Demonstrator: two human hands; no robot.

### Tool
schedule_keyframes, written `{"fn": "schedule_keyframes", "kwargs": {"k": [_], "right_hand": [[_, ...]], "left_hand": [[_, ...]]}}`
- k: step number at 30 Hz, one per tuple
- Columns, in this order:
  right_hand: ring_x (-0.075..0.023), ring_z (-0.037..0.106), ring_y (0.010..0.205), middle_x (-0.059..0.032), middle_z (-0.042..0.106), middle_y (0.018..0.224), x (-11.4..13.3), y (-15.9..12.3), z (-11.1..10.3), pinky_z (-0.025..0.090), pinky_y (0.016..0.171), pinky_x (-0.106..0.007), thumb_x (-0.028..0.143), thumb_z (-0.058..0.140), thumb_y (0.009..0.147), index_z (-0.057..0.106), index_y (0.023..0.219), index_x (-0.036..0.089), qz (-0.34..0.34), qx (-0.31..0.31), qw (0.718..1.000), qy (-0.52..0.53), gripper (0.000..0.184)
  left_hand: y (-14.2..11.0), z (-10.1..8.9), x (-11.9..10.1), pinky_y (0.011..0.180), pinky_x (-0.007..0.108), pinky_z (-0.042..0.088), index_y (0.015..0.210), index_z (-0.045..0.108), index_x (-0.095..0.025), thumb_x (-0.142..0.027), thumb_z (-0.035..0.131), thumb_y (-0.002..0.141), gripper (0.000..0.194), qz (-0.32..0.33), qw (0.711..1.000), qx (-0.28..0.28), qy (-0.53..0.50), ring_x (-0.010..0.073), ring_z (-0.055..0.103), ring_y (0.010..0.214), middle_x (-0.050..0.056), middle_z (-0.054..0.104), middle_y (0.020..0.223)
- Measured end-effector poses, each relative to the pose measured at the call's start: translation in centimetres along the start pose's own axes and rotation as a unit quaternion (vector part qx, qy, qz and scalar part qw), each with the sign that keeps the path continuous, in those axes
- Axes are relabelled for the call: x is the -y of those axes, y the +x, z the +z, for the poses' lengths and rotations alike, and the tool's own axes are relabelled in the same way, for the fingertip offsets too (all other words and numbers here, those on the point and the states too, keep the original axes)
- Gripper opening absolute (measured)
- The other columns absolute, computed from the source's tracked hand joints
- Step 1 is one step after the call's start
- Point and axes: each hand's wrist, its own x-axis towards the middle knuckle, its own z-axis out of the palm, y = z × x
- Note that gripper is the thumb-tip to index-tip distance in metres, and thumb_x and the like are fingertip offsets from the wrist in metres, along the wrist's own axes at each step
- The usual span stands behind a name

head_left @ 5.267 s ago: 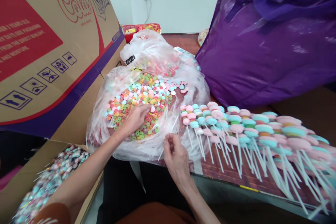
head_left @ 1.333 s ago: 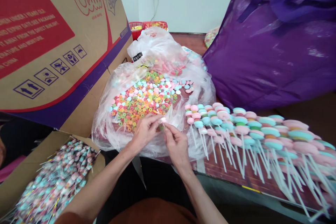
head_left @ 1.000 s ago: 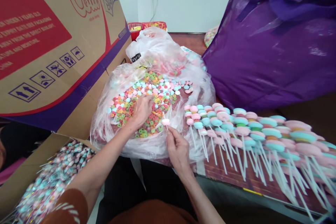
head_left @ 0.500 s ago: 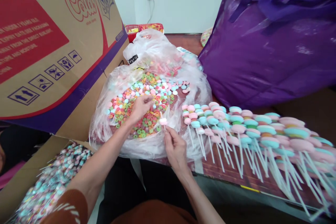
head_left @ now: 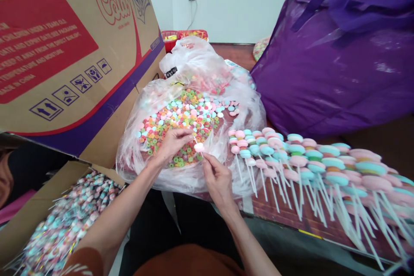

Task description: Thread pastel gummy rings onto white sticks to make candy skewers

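My right hand (head_left: 218, 177) pinches a thin white stick (head_left: 195, 139) just below a pale pink-and-white marshmallow (head_left: 199, 147) threaded on it. The stick tilts up and left. At its top end are the closed fingertips of my left hand (head_left: 175, 141), pinching a small candy ring, mostly covered by the fingers. Below both hands, many colourful gummy rings (head_left: 179, 161) and small pink, white and blue marshmallows (head_left: 168, 112) lie loose on a spread clear plastic bag (head_left: 136, 172).
Rows of marshmallow skewers (head_left: 299, 161) lie on the dark red table (head_left: 263, 205) at right, sticks towards me. A purple bag (head_left: 339, 60) stands behind them. At left are a large cardboard box (head_left: 74, 82) and an open box of wrapped sweets (head_left: 74, 220).
My left hand has moved from over the candy pile to the stick's upper end. The stick and marshmallow in my right hand now tilt further left. The camera view has shifted slightly left.
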Motion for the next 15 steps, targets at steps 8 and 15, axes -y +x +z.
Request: {"fn": "schedule_keyframes", "kwargs": {"k": [8, 15], "right_hand": [[-0.0163, 0.062, 0.066, -0.0052, 0.072, 0.079, 0.1, -0.4, 1.4, 0.051, 0.064, -0.028, 0.035, 0.055, 0.093, 0.076, 0.11, 0.013, 0.033, -0.012, 0.998, 0.051, 0.035], [-0.0137, 0.055, 0.061, -0.0015, 0.065, 0.071, 0.4, 0.6, 1.3, 0.047, 0.058, -0.025, 0.035, 0.054, 0.093, 0.075, 0.102, 0.014, 0.046, -0.014, 0.995, 0.09, 0.031]], "left_hand": [[-1.0, 0.5, 0.5, 0.078, 0.029, 0.054, 0.097, 0.079, -0.015, -0.026, 0.071, 0.08, 0.021, 0.065, 0.993, -0.042, 0.089, 0.0172, 0.068, 0.08, 0.006, 0.077, 0.09], [-1.9, 0.8, 1.0, 0.088, 0.029, 0.054, 0.108, 0.078, -0.022, -0.02, 0.059, 0.089, 0.026, 0.236, 0.945, -0.007, 0.228, 0.0178, 0.069, 0.096, 0.007, 0.076, 0.105]]}}
